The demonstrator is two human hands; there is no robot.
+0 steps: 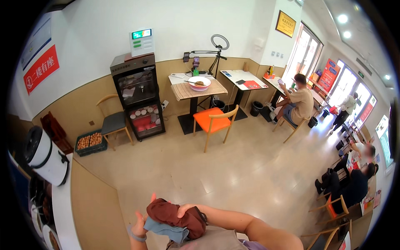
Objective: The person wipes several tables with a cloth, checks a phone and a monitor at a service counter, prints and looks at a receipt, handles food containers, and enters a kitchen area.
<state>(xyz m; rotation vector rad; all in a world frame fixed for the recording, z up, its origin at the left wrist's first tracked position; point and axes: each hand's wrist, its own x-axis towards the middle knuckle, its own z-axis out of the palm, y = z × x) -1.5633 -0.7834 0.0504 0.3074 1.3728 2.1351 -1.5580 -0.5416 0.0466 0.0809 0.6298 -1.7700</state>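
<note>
Near the bottom of the view, close to my apron (215, 239), I hold a bundled brown-red cloth (167, 212) and a blue-grey cloth (165, 229). My right hand (186, 210) crosses in from the right, its thumb pressed over the top of the brown-red bundle. On the bundle's left side is my left hand (141, 223), with a band on the wrist and the blue-grey cloth against its palm. Its fingers are partly hidden behind the brown-red cloth. A dark edge, perhaps a strap or trim, shows at the bundle's right end.
A white counter (64, 206) carries a white and black dispenser (51, 159) at left. Ahead stand a glass-door cabinet (137, 97), a crate of eggs (90, 143), an orange-seated chair (212, 120) and a table with a large bowl (199, 83). Several people sit at right.
</note>
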